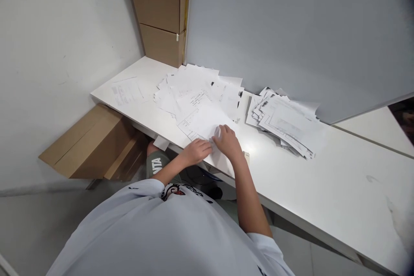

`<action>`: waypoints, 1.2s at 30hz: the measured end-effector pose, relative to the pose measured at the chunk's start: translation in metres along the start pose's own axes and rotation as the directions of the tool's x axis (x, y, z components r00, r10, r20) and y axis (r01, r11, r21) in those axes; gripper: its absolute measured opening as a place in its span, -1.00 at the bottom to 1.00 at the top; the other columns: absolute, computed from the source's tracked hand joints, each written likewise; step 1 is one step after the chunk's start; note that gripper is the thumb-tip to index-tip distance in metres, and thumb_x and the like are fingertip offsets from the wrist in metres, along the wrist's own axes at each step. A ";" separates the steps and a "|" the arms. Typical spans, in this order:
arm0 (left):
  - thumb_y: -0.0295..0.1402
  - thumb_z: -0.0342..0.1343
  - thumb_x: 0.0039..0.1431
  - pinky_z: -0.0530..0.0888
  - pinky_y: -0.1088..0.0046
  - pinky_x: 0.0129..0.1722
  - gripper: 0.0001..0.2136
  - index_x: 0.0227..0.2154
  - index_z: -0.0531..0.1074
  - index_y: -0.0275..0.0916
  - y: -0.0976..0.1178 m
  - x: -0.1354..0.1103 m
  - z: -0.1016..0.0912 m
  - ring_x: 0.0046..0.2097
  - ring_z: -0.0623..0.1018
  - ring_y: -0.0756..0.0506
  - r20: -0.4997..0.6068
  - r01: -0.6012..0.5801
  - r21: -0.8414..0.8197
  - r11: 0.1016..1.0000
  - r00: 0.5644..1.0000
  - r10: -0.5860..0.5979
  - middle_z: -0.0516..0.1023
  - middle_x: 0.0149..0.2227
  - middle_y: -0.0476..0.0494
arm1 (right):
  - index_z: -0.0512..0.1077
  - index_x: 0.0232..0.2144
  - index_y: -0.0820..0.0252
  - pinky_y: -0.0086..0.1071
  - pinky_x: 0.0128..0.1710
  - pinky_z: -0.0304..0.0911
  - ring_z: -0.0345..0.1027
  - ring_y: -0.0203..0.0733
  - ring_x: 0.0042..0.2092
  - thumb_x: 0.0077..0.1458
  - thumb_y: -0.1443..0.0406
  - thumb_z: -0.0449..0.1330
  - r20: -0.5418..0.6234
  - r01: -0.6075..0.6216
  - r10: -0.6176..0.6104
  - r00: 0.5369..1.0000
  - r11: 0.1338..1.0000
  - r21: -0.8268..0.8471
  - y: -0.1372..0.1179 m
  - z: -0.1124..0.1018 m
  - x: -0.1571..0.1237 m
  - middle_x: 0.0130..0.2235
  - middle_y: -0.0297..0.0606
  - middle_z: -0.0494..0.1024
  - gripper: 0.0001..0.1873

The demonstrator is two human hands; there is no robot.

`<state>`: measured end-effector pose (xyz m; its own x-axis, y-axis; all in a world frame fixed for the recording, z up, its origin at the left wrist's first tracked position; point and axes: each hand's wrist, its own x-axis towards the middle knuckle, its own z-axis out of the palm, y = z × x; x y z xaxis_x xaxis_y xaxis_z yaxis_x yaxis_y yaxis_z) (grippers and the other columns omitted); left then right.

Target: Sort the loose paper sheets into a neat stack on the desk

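Note:
Near the front edge of the table, both hands are at a white sheet of paper (207, 118). My right hand (227, 141) has its fingers curled round the sheet's near right part, where the paper bends up. Just left of it, my left hand (198, 152) is closed at the near edge, its fingertips pointing toward the right hand. What lies under the left fingers is hidden. Beyond the hands spreads a loose pile of papers (194, 79), some printed with lines and text. Farther right rests a thicker, uneven paper stack (287, 118).
A single printed sheet (127, 90) lies on the white table (323, 189) at left. Cardboard boxes (161, 6) are stacked at the back corner. Another cardboard box (84, 138) stands below the table's left end. A small pale object (246, 156) is by my right wrist. Walls border the table.

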<state>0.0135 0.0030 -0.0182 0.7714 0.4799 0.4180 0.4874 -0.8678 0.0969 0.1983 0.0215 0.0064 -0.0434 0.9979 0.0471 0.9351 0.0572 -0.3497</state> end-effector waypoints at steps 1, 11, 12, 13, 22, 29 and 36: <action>-0.44 -0.13 0.37 0.40 0.32 -0.10 -0.74 -0.18 0.50 -0.25 0.007 -0.008 0.001 -0.04 0.50 -0.12 -0.013 -0.033 -0.019 0.999 0.999 0.032 0.59 -0.17 -0.19 | 0.12 0.24 0.41 0.01 0.16 0.11 0.03 0.20 0.28 0.16 0.15 0.12 -0.005 0.002 -0.002 1.000 1.000 0.015 -0.003 0.005 -0.006 0.28 0.22 0.16 -0.31; -0.49 0.03 0.25 0.33 0.11 0.20 -0.73 -0.03 0.48 -0.27 0.047 -0.058 0.028 0.14 0.44 -0.20 -0.105 0.017 -0.047 0.999 0.994 -0.022 0.56 -0.03 -0.23 | 0.07 0.29 0.47 0.12 0.23 -0.05 -0.11 0.34 0.34 0.17 0.09 0.14 0.118 -0.013 0.010 0.993 1.000 0.028 -0.044 0.026 -0.046 0.33 0.32 0.03 -0.21; -0.49 0.04 0.24 0.34 0.10 0.20 -0.74 -0.05 0.48 -0.28 0.047 -0.058 0.031 0.12 0.45 -0.21 -0.102 0.014 -0.038 0.999 0.995 -0.018 0.57 -0.05 -0.24 | 0.07 0.29 0.47 0.11 0.24 -0.06 -0.12 0.34 0.35 0.18 0.10 0.13 0.120 -0.005 0.001 0.993 0.999 0.034 -0.047 0.026 -0.048 0.33 0.31 0.03 -0.23; -0.48 0.04 0.24 0.35 0.09 0.19 -0.75 -0.06 0.49 -0.28 0.047 -0.059 0.035 0.11 0.46 -0.22 -0.090 0.007 -0.030 1.000 0.996 -0.009 0.58 -0.07 -0.25 | 0.08 0.28 0.48 0.10 0.24 -0.05 -0.12 0.33 0.35 0.19 0.10 0.11 0.121 0.003 -0.008 0.993 0.999 0.040 -0.050 0.026 -0.050 0.33 0.30 0.03 -0.24; -0.46 0.03 0.23 0.34 -0.05 0.18 -0.73 -0.05 0.50 -0.31 0.046 -0.065 0.057 0.14 0.45 -0.30 -0.051 0.085 -0.040 0.996 0.995 -0.086 0.57 -0.05 -0.33 | 0.24 0.22 0.31 0.04 0.31 -0.07 -0.16 0.06 0.39 0.27 0.14 -0.04 0.037 0.195 -0.214 0.976 0.939 0.285 -0.054 0.026 -0.058 0.35 0.04 0.08 -0.44; -0.41 -0.14 0.33 0.26 0.06 0.26 -0.61 0.18 0.28 -0.13 0.062 -0.048 0.072 0.27 0.34 -0.20 -0.097 0.272 -0.143 0.952 0.953 -0.287 0.45 0.15 -0.19 | 0.04 0.30 0.43 0.21 0.30 -0.22 -0.31 0.29 0.40 0.08 0.16 0.24 0.141 0.052 -0.072 0.987 0.989 0.138 -0.087 0.043 -0.054 0.38 0.23 -0.12 -0.14; -0.36 -0.13 0.32 0.23 0.07 0.27 -0.57 0.24 0.21 -0.16 0.070 -0.035 0.062 0.27 0.33 -0.25 -0.086 0.296 -0.179 0.938 0.945 -0.315 0.40 0.19 -0.25 | 0.30 0.15 0.36 0.01 0.28 -0.04 -0.09 0.12 0.37 0.19 0.36 0.05 0.161 0.179 -0.195 0.967 0.978 0.109 -0.083 0.030 -0.045 0.34 0.12 0.09 -0.53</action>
<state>0.0454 -0.0664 -0.0824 0.5403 0.7159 0.4422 0.6128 -0.6949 0.3763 0.1126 -0.0276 0.0052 -0.2811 0.9590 -0.0372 0.8684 0.2376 -0.4353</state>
